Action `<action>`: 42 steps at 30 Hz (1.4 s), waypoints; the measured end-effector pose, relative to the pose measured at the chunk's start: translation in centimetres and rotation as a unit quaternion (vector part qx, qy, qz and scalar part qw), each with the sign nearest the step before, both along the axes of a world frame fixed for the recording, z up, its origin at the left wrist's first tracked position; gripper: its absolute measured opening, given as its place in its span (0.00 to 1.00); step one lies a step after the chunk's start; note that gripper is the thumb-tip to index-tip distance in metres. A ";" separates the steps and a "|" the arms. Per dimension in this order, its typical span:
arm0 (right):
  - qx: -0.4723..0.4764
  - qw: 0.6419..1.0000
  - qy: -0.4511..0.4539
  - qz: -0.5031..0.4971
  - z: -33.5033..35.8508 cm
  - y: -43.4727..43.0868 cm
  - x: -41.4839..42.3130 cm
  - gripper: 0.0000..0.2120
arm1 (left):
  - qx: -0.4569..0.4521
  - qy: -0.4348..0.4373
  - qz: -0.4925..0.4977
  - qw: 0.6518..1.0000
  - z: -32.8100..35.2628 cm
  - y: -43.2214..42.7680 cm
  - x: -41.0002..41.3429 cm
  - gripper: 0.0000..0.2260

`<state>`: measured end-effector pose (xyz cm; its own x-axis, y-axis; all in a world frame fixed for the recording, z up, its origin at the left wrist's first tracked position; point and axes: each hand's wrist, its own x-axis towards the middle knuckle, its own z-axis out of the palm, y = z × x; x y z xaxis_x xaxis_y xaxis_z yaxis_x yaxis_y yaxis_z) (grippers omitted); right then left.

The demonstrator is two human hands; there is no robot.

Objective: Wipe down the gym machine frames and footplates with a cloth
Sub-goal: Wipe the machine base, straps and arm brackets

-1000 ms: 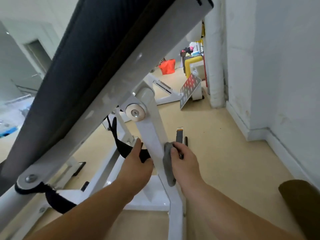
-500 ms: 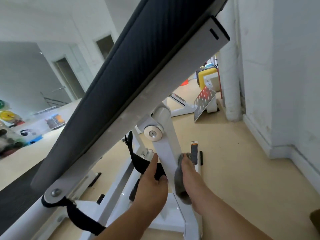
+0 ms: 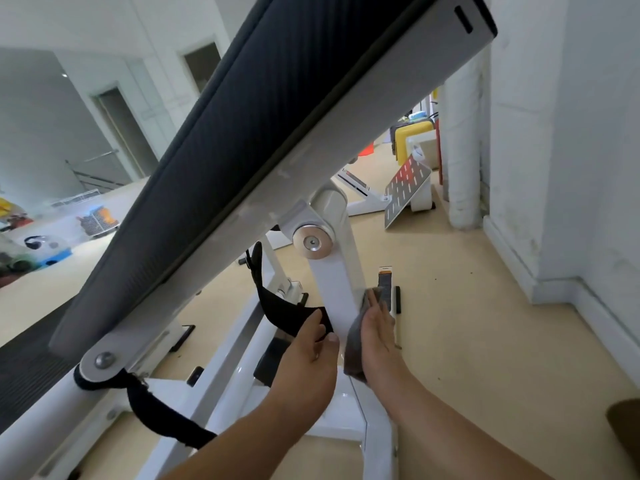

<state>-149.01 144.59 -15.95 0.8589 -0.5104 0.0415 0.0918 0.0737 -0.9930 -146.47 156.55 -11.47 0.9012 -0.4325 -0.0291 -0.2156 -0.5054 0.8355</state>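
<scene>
A white gym bench frame fills the view, with a black padded board (image 3: 242,133) slanting across it. A white support post (image 3: 341,292) runs down from a silver pivot bolt (image 3: 312,242) to the base frame (image 3: 346,420). My right hand (image 3: 377,337) presses a grey cloth (image 3: 353,344) flat against the post's right side, fingers stretched upward. My left hand (image 3: 308,362) pinches the end of a black strap (image 3: 284,313) at the post's left side, its thumb on the post.
A perforated metal footplate (image 3: 407,190) leans on another white machine farther back. A white pillar (image 3: 464,150) and the wall (image 3: 571,168) close off the right side. A second black strap (image 3: 162,420) hangs at lower left. Beige floor lies to the right of the post.
My right hand has slid the cloth up the post and its fingers have straightened. My left hand stays on the strap. The view has tilted upward.
</scene>
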 end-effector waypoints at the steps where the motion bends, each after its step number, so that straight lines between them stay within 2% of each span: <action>1: -0.026 0.999 -0.023 -0.007 0.8 0.5 -0.2 0.23 | -0.004 -0.009 -0.004 1.000 -0.2 0.0 0.1 0.18; 4: -0.106 0.986 -0.122 -0.043 4.1 1.9 0.9 0.24 | -0.034 -0.012 0.000 0.999 -0.3 -0.1 0.3 0.16; 7: -0.099 0.982 -0.138 -0.084 3.8 1.8 2.3 0.28 | -0.040 0.015 0.010 0.999 -0.2 -0.1 0.2 0.16; 9: -0.088 0.985 -0.103 -0.111 1.3 0.9 2.4 0.27 | -0.016 0.016 0.019 1.000 -0.4 -0.1 0.0 0.20; 11: -0.073 0.988 0.011 -0.134 -1.7 -0.7 2.4 0.27 | 0.011 0.021 0.020 1.000 -0.4 0.0 -0.2 0.22; 13: -0.102 0.978 0.126 -0.129 -3.5 -1.8 2.3 0.40 | 0.028 0.019 0.009 0.999 -0.5 -0.1 -0.2 0.22; 14: -0.130 0.973 0.150 -0.121 -3.9 -1.9 2.2 0.42 | 0.034 0.015 0.005 0.999 -0.6 -0.1 -0.2 0.22; 16: -0.149 0.975 0.107 -0.124 -3.0 -1.0 2.2 0.38 | 0.041 0.010 0.005 0.999 -1.0 -0.2 0.2 0.22; 19: -0.097 0.988 -0.039 -0.111 -0.9 1.2 1.9 0.37 | 0.035 0.018 0.014 0.999 -1.7 -0.2 0.5 0.21; 22: -0.062 0.991 -0.074 -0.093 -1.8 1.7 2.2 0.42 | 0.031 0.034 0.024 0.999 -1.9 -0.3 0.5 0.21; 24: -0.011 0.996 -0.052 -0.069 -4.0 0.8 2.2 0.44 | 0.048 0.037 0.026 0.998 -2.2 -0.3 0.5 0.22; 27: 0.096 0.991 0.094 -0.008 -7.3 -1.3 1.5 0.38 | 0.082 0.048 0.024 0.995 -2.8 -0.3 0.3 0.23; 29: 0.119 0.980 0.157 0.022 -8.3 -1.5 1.4 0.40 | 0.089 0.052 0.021 0.994 -3.3 -0.4 0.4 0.22; 30: 0.120 0.983 0.140 0.015 -8.2 -1.1 1.4 0.43 | 0.085 0.051 0.017 0.995 -3.6 -0.4 0.5 0.20; 32: 0.074 0.996 0.040 -0.028 -7.7 0.5 1.9 0.50 | 0.092 0.050 0.018 0.994 -4.1 -0.6 0.7 0.13; 33: 0.045 0.998 -0.001 -0.051 -7.2 1.3 2.2 0.50 | 0.095 0.051 0.020 0.994 -4.4 -0.7 0.9 0.12; 36: 0.031 0.995 -0.051 -0.086 -7.7 1.9 2.9 0.43 | 0.099 0.071 0.033 0.992 -5.9 -0.9 1.0 0.20; 38: 0.069 0.994 -0.022 -0.076 -10.6 1.0 2.9 0.40 | 0.094 0.082 0.043 0.991 -6.7 -1.0 0.8 0.21; 42: 0.206 0.973 0.105 -0.025 -16.5 -0.3 2.7 0.43 | 0.097 0.106 -0.005 0.990 -7.6 -1.6 0.2 0.19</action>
<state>-146.32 144.29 -32.45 0.7997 -0.4884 -0.3492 -0.0969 0.4691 -0.8778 -146.27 154.92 -19.09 0.8615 -0.4096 -0.3001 -0.0524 -0.6596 0.7498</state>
